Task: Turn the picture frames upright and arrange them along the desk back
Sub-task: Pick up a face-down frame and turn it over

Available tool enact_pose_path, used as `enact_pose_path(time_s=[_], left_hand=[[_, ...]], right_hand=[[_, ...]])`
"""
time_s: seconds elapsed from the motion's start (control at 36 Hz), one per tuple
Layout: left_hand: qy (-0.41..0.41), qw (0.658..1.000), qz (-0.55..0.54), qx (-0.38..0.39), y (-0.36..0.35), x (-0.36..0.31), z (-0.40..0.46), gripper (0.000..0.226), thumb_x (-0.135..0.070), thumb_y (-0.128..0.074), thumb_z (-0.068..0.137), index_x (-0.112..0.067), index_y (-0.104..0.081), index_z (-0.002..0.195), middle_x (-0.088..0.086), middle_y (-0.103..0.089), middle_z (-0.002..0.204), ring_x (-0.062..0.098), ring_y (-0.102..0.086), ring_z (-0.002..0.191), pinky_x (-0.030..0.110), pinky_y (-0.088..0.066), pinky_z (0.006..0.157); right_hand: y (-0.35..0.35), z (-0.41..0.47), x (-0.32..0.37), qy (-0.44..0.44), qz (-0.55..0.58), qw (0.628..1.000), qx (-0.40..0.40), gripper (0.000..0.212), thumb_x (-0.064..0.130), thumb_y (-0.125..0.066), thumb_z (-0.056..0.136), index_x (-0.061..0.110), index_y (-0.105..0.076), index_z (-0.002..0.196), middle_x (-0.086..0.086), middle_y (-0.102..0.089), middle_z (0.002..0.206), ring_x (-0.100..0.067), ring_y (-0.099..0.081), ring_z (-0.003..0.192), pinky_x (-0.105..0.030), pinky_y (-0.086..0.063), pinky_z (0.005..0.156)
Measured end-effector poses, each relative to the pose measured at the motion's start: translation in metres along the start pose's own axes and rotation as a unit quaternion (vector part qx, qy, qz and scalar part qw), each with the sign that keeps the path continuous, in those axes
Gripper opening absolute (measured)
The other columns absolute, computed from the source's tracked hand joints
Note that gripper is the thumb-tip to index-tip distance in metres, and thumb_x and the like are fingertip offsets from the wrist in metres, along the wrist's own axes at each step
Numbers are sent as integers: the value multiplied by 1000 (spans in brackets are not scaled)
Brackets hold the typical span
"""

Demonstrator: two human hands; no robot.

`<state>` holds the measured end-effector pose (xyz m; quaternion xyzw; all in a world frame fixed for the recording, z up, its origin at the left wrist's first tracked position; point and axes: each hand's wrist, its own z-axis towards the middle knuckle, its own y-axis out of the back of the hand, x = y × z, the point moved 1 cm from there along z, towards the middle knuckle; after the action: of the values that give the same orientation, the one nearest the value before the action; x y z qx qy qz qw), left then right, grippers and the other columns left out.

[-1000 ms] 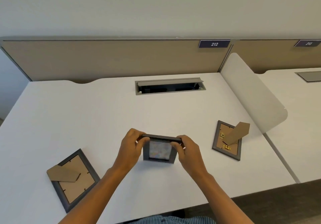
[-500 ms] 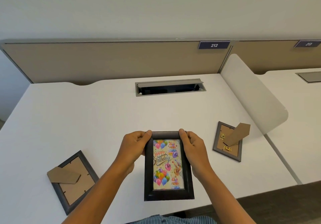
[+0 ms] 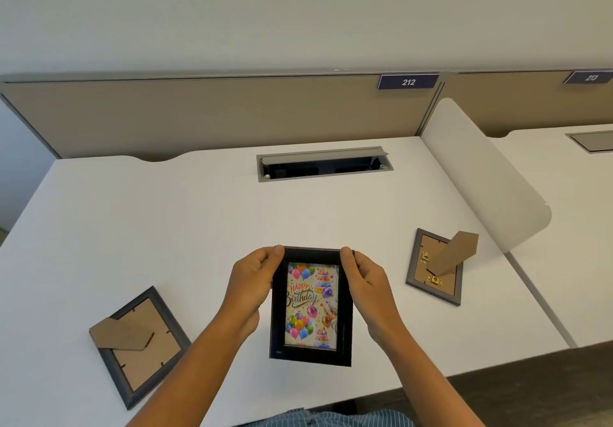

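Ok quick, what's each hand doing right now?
Left hand: closed on the top left corner of the birthday picture frame, holding it up.
Right hand: closed on the top right corner of the same frame.

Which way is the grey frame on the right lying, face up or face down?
Face down. The right grey frame lies flat on the desk, its brown backing and gold clips facing up and its easel leg sticking out.
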<state>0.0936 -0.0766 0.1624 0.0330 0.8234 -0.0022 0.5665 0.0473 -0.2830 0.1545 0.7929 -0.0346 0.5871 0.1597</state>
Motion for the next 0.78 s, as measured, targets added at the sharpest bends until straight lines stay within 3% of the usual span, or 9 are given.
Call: enact_pose_path(time_s=[0.08,0.22,0.39,0.47,0.61,0.78], left_hand=[[-9,1000,-17,8,1,1,0,24,-39,-56,106,-27,-77,110,-9,-83,98,1,-76,92,16,-59,66],[-28,998,-54,27,0,4,-2,20,-33,-61,104,-31,-81,103,-3,-83,102,8,-77,94,13,-58,72],[-36,994,-93,46,-1,6,-4,20,-35,-67,98,-25,-83,108,1,-82,107,12,-78,97,18,-61,75],[-35,992,-107,52,-3,8,-5,27,-40,-70,93,-23,-83,109,3,-82,108,12,-78,97,20,-62,74],[-53,991,-107,60,-5,15,-6,29,-40,-68,95,-21,-82,112,3,-81,115,16,-76,108,20,-61,83],[-73,991,-97,64,-2,23,-6,35,-43,-67,97,-19,-80,119,4,-78,123,21,-70,121,24,-57,96]], right_hand=[[1,-6,0,0,24,999,31,58,71,-45,98,25,-77,111,7,-84,101,-5,-80,97,-11,-59,73],[1,-13,-11,-8,27,997,73,67,100,-33,83,55,-76,109,18,-82,113,1,-76,109,-8,-58,79],[3,-13,-24,-30,41,992,115,82,105,-25,79,56,-77,119,13,-83,121,-6,-77,114,-34,-58,99],[4,-13,-29,-57,53,990,118,81,99,-23,78,53,-80,113,11,-84,118,-8,-77,113,-34,-54,106],[6,-15,-31,-68,63,988,126,70,95,-22,79,65,-78,108,21,-83,119,1,-76,113,-20,-49,94],[10,-13,-40,-73,92,983,138,77,107,-36,74,60,-76,120,19,-78,132,0,-72,123,-28,-47,106]])
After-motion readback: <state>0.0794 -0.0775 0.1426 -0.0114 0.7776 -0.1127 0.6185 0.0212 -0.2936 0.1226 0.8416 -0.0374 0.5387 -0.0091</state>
